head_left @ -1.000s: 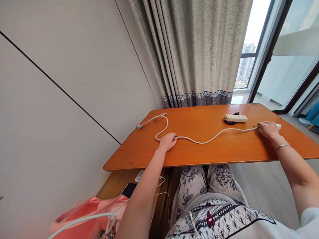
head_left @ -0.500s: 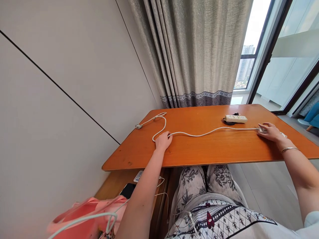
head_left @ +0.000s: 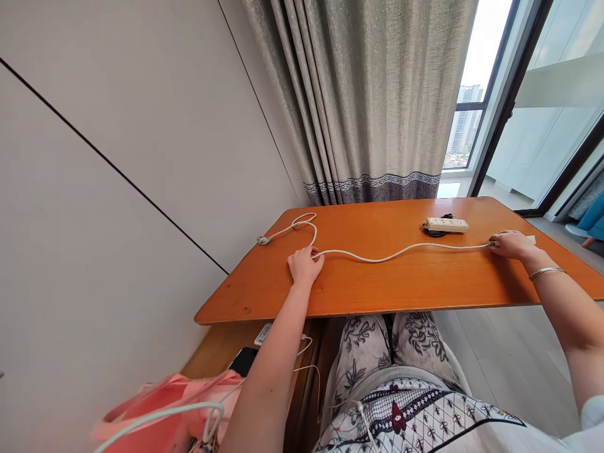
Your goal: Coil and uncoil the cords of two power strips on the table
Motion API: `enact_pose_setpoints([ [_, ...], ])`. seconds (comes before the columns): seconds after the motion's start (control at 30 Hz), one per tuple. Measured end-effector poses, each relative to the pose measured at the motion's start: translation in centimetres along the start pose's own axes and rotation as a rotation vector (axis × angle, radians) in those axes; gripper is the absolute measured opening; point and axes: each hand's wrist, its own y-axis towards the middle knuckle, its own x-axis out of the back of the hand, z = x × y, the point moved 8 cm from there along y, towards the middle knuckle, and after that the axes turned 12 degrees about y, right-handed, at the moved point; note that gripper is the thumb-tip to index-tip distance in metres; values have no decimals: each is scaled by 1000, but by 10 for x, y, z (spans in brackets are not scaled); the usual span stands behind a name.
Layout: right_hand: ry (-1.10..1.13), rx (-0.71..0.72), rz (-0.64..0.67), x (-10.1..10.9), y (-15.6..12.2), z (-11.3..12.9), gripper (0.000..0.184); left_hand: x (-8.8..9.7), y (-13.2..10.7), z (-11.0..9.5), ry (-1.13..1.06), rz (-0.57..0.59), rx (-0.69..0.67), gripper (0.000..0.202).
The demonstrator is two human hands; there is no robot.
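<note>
A white power cord [head_left: 377,260] runs in a gentle wave across the orange-brown table [head_left: 401,289]. At its left part, my left hand [head_left: 304,265] rests on the tabletop, closed on the cord between thumb and fingers. Beyond that hand the cord loops back to a plug [head_left: 263,240] near the table's left edge. Over on the right, my right hand [head_left: 512,243] grips a white power strip [head_left: 532,240] from above; most of the strip is hidden under the palm, with one end showing.
A second, cream power strip [head_left: 446,224] with a black cord lies toward the back right of the table. Below the table at left are a phone [head_left: 243,362] and a pink bag [head_left: 160,415]. A curtain [head_left: 377,94] hangs behind.
My left hand has shifted slightly left and its fingers have moved on the cord, covering part of the loop. My right hand has closed further over the power strip.
</note>
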Motion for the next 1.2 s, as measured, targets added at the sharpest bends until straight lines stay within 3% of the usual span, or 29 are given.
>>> enact_pose_setpoints([
  [0.17, -15, 49, -59, 1, 10, 1, 21, 5, 1, 32, -110, -94, 206, 19],
  [0.33, 5, -150, -313, 4, -2, -16, 44, 3, 3, 52, -162, -164, 270, 19],
  [0.4, 36, -222, -347, -3, -7, -21, 49, 2, 3, 52, -141, -171, 261, 16],
  [0.5, 91, -271, -361, -13, -11, -21, 52, 2, 3, 43, -99, -125, 203, 17],
  [0.63, 86, -222, -468, -10, -19, -8, 47, 6, 2, 16, -1, -71, 20, 21],
  [0.73, 90, -193, -497, -7, -23, 3, 46, 7, -5, -17, 28, -39, -231, 26],
  [0.83, 133, -171, -411, -11, -20, 11, 46, 3, -19, -49, -14, 50, -532, 31],
  [0.9, 163, -166, -344, -15, -16, 15, 47, 0, -24, -59, -56, 94, -631, 32],
  [1.0, 197, -152, -301, -19, -12, 19, 45, 0, -23, -58, -125, 100, -636, 26],
  [1.2, 201, -190, -328, -22, -3, 18, 44, -4, -12, -45, -160, 91, -522, 20],
])
